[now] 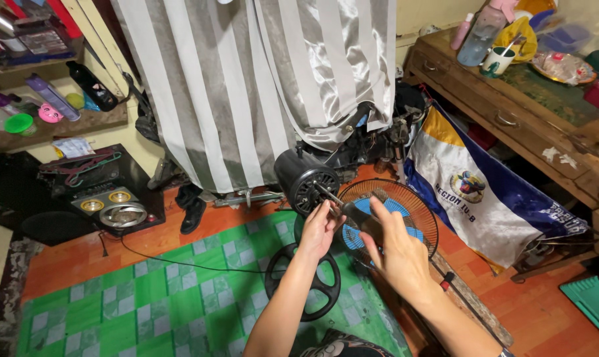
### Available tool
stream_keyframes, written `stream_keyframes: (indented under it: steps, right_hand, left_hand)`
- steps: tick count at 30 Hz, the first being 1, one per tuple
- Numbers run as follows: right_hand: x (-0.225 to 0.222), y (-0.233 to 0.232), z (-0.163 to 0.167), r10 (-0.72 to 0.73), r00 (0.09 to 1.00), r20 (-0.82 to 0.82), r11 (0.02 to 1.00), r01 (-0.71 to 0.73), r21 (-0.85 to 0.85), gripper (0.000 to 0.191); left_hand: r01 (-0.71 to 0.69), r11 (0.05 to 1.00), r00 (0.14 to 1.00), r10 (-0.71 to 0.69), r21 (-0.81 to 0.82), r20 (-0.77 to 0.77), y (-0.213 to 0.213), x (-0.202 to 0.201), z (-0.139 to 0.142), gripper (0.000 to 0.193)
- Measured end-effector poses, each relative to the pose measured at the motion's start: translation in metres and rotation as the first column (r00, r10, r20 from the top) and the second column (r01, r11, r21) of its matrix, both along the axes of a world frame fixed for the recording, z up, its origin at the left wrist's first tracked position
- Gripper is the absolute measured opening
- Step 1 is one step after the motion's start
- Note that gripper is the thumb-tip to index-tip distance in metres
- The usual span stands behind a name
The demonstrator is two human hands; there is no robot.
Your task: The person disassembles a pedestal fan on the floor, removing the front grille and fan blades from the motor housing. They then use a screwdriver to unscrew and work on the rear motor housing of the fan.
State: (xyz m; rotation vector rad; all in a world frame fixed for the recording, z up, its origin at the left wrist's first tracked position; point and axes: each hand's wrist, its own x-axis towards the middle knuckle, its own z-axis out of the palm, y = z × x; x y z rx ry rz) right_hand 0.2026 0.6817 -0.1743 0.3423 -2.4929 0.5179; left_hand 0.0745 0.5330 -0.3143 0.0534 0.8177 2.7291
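The room around me is evenly lit from overhead, colours vivid, shadows soft. Sheen glints on the striped curtain (260, 79) at upper centre. My hands (320, 230) look slightly soft. Edges bow outward, and the left corners fall dim.

Lived-in home room. Striped satin curtain (260, 86) is the landmark: left of it, wall shelves (48, 119) with toiletry bottles; right of it, wooden drawer table (524, 112) with dishes; below it, green checked floor mat (167, 291).
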Motion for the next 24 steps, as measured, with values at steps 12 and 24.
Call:
stream_keyframes:
  steps: [12, 24]
  right_hand:
    - [0.0024, -0.0021, -0.001, 0.18, 0.984, 0.014, 0.979, -0.178, -0.097, 0.052]
    - [0.0013, -0.0027, -0.0025, 0.231, 0.971, 0.057, 0.973, -0.231, -0.007, 0.055]
  left_hand:
    - [-0.014, 1.0, 0.999, 0.014, -0.002, 0.036, -0.0014, 0.0, 0.0046, 0.02]
    - [-0.03, 1.0, 0.999, 0.03, 0.003, 0.021, 0.0005, 0.0023, 0.0033, 0.019]
